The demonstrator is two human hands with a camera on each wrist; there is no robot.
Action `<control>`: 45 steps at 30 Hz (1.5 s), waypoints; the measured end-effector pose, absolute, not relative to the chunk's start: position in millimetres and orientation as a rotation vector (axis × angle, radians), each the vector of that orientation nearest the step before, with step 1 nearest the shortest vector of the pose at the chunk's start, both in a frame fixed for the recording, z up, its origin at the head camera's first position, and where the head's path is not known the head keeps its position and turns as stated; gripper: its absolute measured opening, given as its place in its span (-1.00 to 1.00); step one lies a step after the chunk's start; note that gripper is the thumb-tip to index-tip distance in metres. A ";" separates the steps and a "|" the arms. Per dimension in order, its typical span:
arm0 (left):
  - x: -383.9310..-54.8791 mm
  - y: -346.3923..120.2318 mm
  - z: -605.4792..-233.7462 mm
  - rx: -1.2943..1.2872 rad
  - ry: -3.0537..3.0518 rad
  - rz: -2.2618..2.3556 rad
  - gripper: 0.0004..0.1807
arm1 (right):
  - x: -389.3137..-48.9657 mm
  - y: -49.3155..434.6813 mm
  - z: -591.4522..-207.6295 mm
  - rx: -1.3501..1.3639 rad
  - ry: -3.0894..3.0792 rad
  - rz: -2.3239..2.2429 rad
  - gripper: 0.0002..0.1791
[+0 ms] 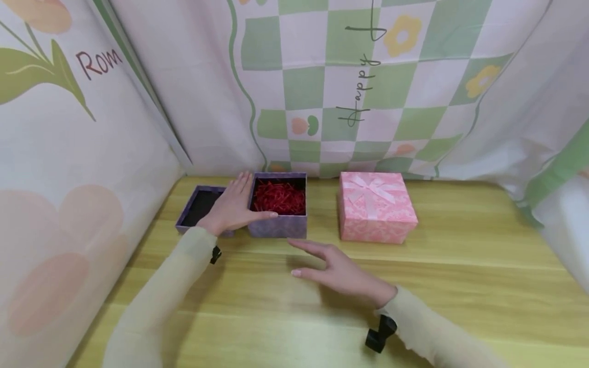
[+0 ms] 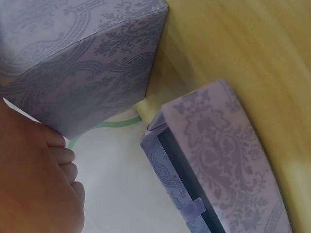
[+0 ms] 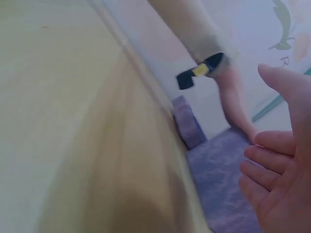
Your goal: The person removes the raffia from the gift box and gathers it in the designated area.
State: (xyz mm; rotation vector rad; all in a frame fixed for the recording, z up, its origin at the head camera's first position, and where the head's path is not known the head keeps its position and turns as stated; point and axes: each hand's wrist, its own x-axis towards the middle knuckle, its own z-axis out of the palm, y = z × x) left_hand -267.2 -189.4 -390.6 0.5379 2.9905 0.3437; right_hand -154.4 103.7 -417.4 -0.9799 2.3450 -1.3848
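Observation:
A purple patterned box [image 1: 277, 226] stands open on the table, with red shredded paper [image 1: 279, 197] inside. My left hand [image 1: 232, 203] lies along its left side, fingers straight toward the back and thumb stretched across the front rim. In the left wrist view, that hand [image 2: 43, 172] shows beside the box's patterned wall [image 2: 104, 73]. Left of the box, partly behind the hand, lies the purple lid [image 1: 186, 214], its dark inside facing up. My right hand [image 1: 338, 268] hovers in front of the box, fingers extended and thumb apart, holding nothing.
A closed pink gift box [image 1: 377, 207] with a pale ribbon bow stands to the right on the wooden table [image 1: 478, 245]. Printed curtains [image 1: 303, 87] hang behind the table and along its left side.

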 end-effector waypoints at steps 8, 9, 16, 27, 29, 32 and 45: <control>-266.1 -189.6 -391.3 0.534 3.007 0.251 0.46 | -177.8 114.0 -385.0 -0.935 2.468 -1.448 -0.30; -266.4 -189.7 -391.7 0.530 3.012 0.242 0.46 | -182.8 113.2 -379.5 -0.923 2.480 -1.460 -0.31; -267.8 -189.6 -392.6 0.525 3.019 0.231 0.46 | -227.7 93.1 -353.2 -0.946 2.584 -1.385 -0.33; -266.7 -190.6 -392.6 0.536 3.019 0.246 0.46 | -295.6 33.0 -362.1 -0.970 2.660 -0.952 -0.13; -267.3 -190.3 -393.2 0.543 3.023 0.253 0.45 | -301.6 24.4 -364.3 -0.967 2.680 -0.846 -0.12; -267.0 -190.3 -393.5 0.556 3.025 0.263 0.44 | -307.4 13.2 -368.4 -0.978 2.685 -0.701 -0.13; -265.8 -189.7 -391.5 0.545 3.011 0.259 0.44 | -309.1 -5.5 -377.8 -0.764 2.737 -0.476 -0.27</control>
